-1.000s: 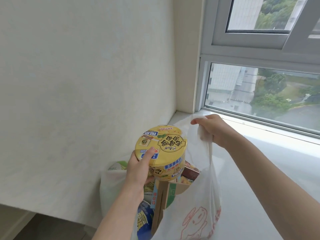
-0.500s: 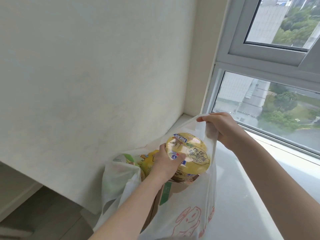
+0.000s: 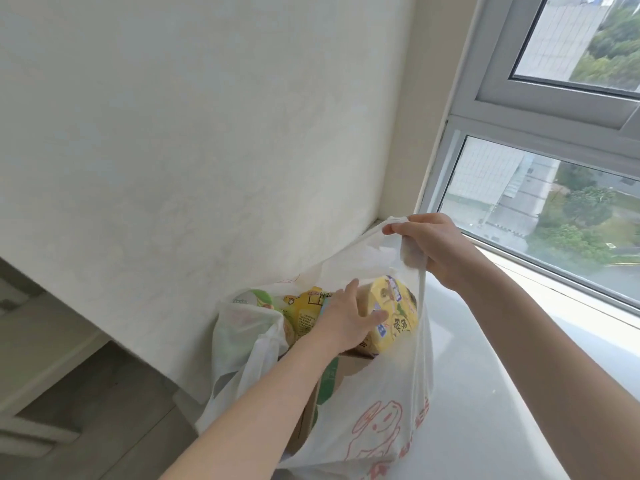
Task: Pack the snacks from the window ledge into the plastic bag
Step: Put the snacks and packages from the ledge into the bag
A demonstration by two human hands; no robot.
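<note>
The noodle cup (image 3: 394,317) has dropped lower into the plastic bag (image 3: 374,417) since a moment ago.
The left hand (image 3: 346,320) lies on the tilted cup, fingers spread nearly straight. The right hand (image 3: 433,251) grips the bag's handle, lifting it. The bag stands on the window ledge (image 3: 485,393), and the cup sits above a cardboard box (image 3: 308,424).

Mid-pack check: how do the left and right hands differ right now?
The left hand sits low at the mouth of the plastic bag; the right hand is raised above it. The left hand's fingers lie fairly straight on the yellow noodle cup; the right hand's fingers curl round a bag handle, holding it up. Both touch something.
</note>
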